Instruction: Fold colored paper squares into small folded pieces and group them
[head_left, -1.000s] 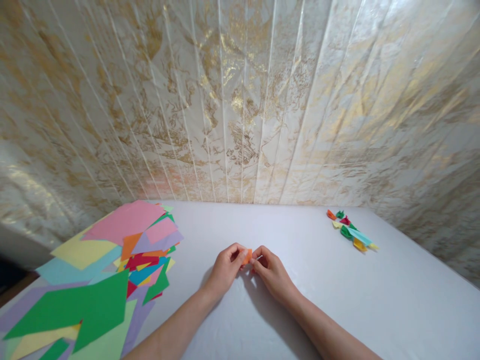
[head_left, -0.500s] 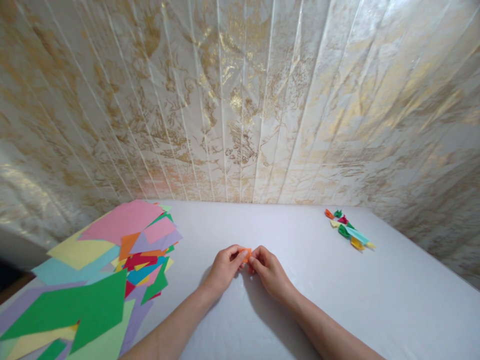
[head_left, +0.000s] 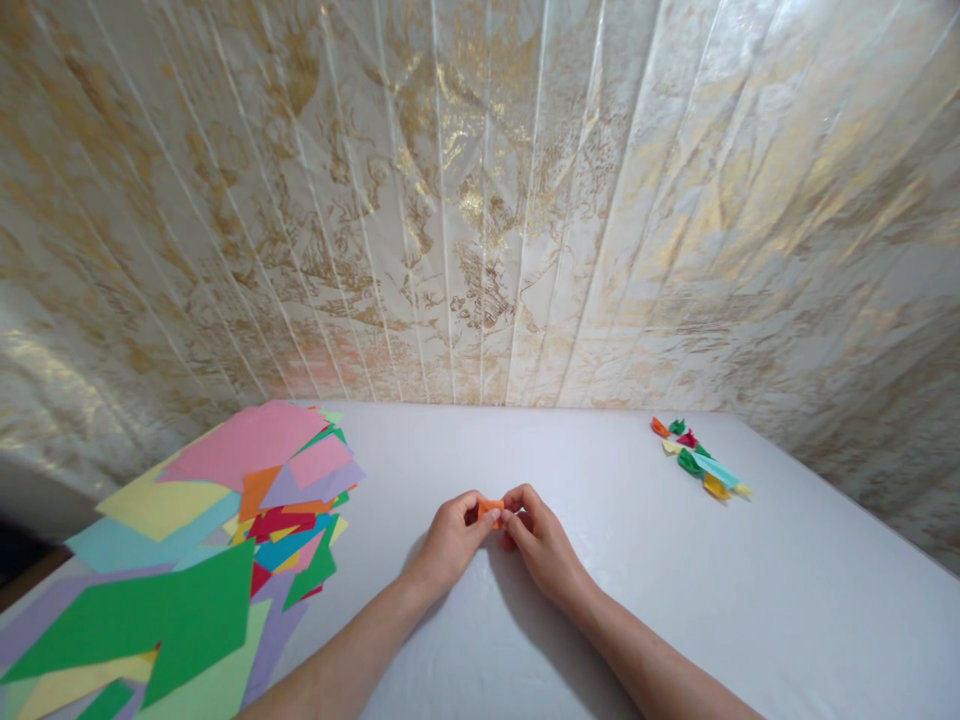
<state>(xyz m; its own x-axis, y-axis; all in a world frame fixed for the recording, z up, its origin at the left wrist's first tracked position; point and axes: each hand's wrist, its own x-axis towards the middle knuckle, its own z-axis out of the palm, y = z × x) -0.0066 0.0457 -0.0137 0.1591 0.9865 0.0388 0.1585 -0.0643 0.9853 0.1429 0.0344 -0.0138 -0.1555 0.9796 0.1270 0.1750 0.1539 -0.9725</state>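
Observation:
A small folded piece of orange paper (head_left: 490, 507) is held between both hands over the middle of the white table (head_left: 480, 640). My left hand (head_left: 455, 535) pinches its left side, the thumb lying across the front. From the right, my right hand (head_left: 538, 537) grips the other edge between thumb and fingers. The thumbs nearly meet at the paper's lower edge. Fingers behind the paper are partly hidden.
Loose sheets and scraps of coloured paper overlap on the left, with a large green sheet (head_left: 150, 620) nearest and a pink sheet (head_left: 247, 440) at the back. Several small folded paper pieces (head_left: 690, 462) lie at the back right. A gold-patterned curtain (head_left: 480, 200) hangs behind.
The orange paper has turned slightly and shows more of its face between the hands. Both thumbs have shifted a little along its lower edge.

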